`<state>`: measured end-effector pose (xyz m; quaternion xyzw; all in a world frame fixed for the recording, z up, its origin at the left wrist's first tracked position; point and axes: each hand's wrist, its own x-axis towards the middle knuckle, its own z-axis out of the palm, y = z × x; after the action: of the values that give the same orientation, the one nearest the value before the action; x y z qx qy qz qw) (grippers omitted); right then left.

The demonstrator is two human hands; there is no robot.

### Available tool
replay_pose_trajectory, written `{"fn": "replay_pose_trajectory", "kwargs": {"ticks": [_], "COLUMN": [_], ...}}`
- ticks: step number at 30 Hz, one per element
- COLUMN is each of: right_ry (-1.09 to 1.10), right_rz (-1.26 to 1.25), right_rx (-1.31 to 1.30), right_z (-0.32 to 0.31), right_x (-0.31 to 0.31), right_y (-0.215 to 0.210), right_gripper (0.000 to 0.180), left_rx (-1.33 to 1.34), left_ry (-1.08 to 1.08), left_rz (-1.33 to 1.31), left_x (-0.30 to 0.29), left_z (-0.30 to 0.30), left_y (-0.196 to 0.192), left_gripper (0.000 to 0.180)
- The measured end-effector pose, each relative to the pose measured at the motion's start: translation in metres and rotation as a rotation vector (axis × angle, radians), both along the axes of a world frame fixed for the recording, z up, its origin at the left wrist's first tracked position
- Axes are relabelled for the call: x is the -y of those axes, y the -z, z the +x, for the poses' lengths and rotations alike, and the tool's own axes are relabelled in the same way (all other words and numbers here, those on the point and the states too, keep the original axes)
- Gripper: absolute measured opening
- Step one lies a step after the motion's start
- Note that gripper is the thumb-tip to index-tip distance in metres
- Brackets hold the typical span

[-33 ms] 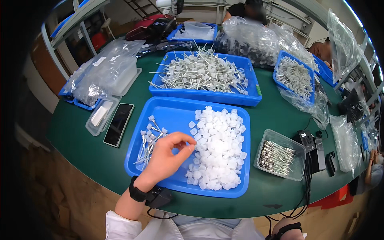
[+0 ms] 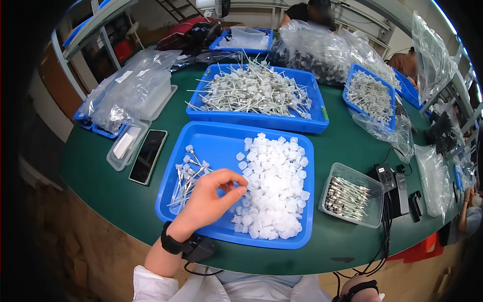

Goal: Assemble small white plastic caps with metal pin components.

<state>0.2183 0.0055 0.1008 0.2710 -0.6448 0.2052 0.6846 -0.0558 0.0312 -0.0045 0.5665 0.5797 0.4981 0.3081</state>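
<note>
My left hand point(image 2: 211, 199) reaches into the near blue tray point(image 2: 211, 138). Its thumb and curled forefinger are at the left edge of a heap of small white translucent caps point(image 2: 274, 189). Whether a cap sits between the fingertips is hidden. A black band with a small device is strapped on that wrist. Left of the hand, in the same tray, lie several thin metal pins with white heads point(image 2: 186, 176). Of my right arm only the wrist with a black strap point(image 2: 359, 291) shows at the lower edge; the hand itself is out of the picture.
Behind is a larger blue tray point(image 2: 261, 121) piled with white-headed pins. A clear box of dark-tipped pins point(image 2: 349, 200) stands to the right, with black chargers and cables point(image 2: 395, 186) beside it. A phone point(image 2: 147, 156) lies to the left. Plastic bags point(image 2: 128, 93) and further blue trays ring the green table. Other people sit at the far side.
</note>
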Motion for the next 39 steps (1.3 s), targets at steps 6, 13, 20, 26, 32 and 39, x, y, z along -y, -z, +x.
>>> {"fn": "replay_pose_trajectory", "kwargs": {"ticks": [6, 13, 20, 26, 32, 39], "right_ry": [0.287, 1.13, 1.277, 1.112, 1.037, 1.069], "right_rz": [-0.098, -0.083, -0.223, -0.398, -0.435, -0.485], "right_rx": [0.181, 1.005, 1.219, 1.482, 1.52, 1.56], "right_z": [0.017, 0.022, 0.043, 0.05, 0.054, 0.064], "right_x": [-0.014, -0.075, -0.129, -0.134, -0.137, -0.141], "right_y": [0.022, 0.06, 0.087, 0.085, 0.083, 0.088], "right_gripper": [0.012, 0.015, 0.01, 0.022, 0.02, 0.013], "left_rx": [-0.249, -0.317, -0.517, -0.549, -0.734, 0.147], "left_ry": [0.437, 0.481, 0.518, 0.382, 0.14, 0.112], "left_rz": [-0.22, -0.194, 0.042, 0.185, 0.517, 0.298], "left_x": [0.011, 0.01, 0.011, 0.008, 0.005, 0.015], "left_z": [-0.009, 0.0, 0.008, 0.008, 0.007, 0.01], "left_y": [-0.011, 0.001, -0.005, -0.003, -0.003, -0.005], "left_gripper": [0.021, 0.024, 0.019, 0.02, 0.024, 0.021]}}
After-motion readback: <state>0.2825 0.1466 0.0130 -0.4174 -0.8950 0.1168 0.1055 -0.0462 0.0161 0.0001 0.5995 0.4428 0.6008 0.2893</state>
